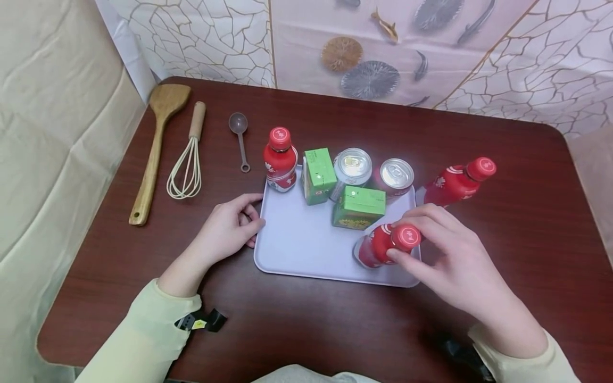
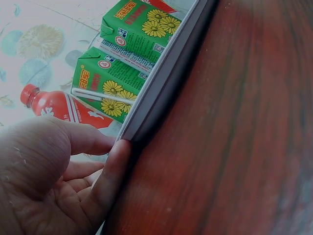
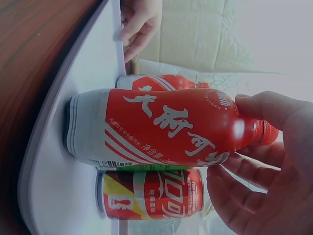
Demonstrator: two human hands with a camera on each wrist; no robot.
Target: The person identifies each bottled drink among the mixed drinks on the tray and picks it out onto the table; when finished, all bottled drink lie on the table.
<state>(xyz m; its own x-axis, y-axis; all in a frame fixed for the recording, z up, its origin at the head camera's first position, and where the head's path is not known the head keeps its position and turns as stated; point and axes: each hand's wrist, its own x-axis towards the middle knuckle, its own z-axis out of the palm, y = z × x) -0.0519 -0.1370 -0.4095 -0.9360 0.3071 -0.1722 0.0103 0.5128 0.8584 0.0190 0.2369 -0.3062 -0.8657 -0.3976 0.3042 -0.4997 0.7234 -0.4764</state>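
The table (image 1: pixel 311 330) is dark wood grain, kinda glossy, and the tray (image 1: pixel 306 250) looks like smooth matt plastic. Shiny plastic bottle (image 1: pixel 378 247) at the tray's near right corner, cans (image 1: pixel 353 164) with bright metal tops by its far edge, slick coated-paper cartons (image 1: pixel 320 167). Wooden spatula (image 1: pixel 157 143) by the table's left edge (satiny at most).

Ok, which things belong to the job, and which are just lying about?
Likely in the job:
tray, held by left hand
red bottle in right hand
two other red bottles
two green cartons
two cans

Probably just lying about:
wooden spatula
whisk
measuring spoon
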